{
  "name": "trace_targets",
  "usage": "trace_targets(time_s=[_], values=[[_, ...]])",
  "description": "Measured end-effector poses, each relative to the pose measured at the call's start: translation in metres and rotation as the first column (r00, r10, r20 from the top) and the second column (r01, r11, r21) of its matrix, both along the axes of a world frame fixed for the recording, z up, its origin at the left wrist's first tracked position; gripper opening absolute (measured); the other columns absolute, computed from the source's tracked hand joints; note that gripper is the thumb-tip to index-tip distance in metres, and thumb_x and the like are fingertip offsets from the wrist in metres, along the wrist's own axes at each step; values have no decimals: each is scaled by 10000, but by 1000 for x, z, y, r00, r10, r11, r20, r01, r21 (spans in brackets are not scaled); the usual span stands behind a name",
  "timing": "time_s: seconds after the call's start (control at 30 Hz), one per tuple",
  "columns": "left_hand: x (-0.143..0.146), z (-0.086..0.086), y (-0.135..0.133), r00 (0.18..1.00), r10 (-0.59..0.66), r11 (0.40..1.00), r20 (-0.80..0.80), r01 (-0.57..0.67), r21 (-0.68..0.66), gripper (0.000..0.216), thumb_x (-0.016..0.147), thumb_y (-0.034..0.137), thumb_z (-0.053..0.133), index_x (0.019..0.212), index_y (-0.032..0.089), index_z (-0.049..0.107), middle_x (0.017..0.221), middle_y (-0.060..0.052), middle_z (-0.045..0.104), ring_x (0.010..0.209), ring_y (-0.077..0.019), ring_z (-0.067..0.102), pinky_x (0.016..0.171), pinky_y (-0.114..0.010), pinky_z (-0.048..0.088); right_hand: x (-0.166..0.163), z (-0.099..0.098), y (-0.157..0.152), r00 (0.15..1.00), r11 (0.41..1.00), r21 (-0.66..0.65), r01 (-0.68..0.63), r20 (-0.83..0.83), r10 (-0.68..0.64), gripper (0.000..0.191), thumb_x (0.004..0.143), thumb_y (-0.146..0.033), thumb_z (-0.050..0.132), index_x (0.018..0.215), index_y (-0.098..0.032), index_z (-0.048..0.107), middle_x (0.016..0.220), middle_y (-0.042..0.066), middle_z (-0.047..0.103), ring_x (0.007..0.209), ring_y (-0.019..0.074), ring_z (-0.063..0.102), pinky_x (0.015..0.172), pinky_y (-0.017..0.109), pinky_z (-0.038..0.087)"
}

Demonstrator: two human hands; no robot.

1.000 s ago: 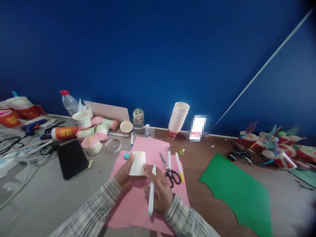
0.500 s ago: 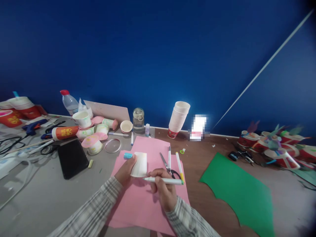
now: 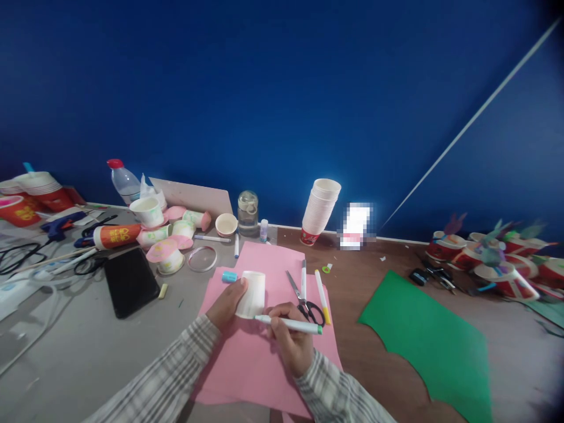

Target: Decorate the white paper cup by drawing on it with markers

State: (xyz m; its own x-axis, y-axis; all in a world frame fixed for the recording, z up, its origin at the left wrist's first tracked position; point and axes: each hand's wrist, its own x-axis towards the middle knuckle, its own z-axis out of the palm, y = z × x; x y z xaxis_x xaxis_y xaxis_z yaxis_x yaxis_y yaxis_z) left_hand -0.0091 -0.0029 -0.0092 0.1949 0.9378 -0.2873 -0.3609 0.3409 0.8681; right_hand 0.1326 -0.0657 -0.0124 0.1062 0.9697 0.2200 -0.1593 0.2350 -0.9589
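My left hand is closed around the left side of a white paper cup, held above pink paper sheets. My right hand grips a white marker with a green end; its tip is at the cup's lower edge, though I cannot tell whether it touches. Left of the cup lies a blue cap. Beyond my right hand, scissors with dark handles, a grey-capped marker and a yellow marker rest on the pink sheets.
A tall stack of paper cups leans near the blue wall. Green paper lies to the right, decorated cups behind it. At left are a black tablet, finished-looking paper-cup pieces, a glass jar and cables.
The cup has shifted slightly right and stands more upright in my left hand. The marker's tip has moved a little left, and its green end is lower.
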Motion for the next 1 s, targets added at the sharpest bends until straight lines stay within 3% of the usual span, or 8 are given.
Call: trace_targets(time_s=[0.43,0.7,1.0], values=[[-3,-3,1,996,-35,999,-77,38,38,395,639,520,512,626,136,601,515,-44,545,445,-185,476,406,-310,378,3,2,1,984,998,59,8,176,-18,84,715,-216,576,674,-265,630,453,-51,617,368,157,549,377,246,441],[-3,-4,1,997,-19,999,-72,21,28,392,624,524,526,612,138,594,506,-44,547,438,-186,475,402,-312,373,2,2,0,989,999,48,8,145,-15,87,711,-212,582,672,-263,641,459,-48,625,377,155,553,392,248,448],[-3,-3,0,998,-32,999,-63,34,31,422,650,526,494,651,117,597,528,-67,572,445,-191,497,399,-305,375,1,2,-1,1000,999,-31,12,-6,-13,50,726,-259,579,718,-238,623,456,-51,598,353,125,506,353,215,424]])
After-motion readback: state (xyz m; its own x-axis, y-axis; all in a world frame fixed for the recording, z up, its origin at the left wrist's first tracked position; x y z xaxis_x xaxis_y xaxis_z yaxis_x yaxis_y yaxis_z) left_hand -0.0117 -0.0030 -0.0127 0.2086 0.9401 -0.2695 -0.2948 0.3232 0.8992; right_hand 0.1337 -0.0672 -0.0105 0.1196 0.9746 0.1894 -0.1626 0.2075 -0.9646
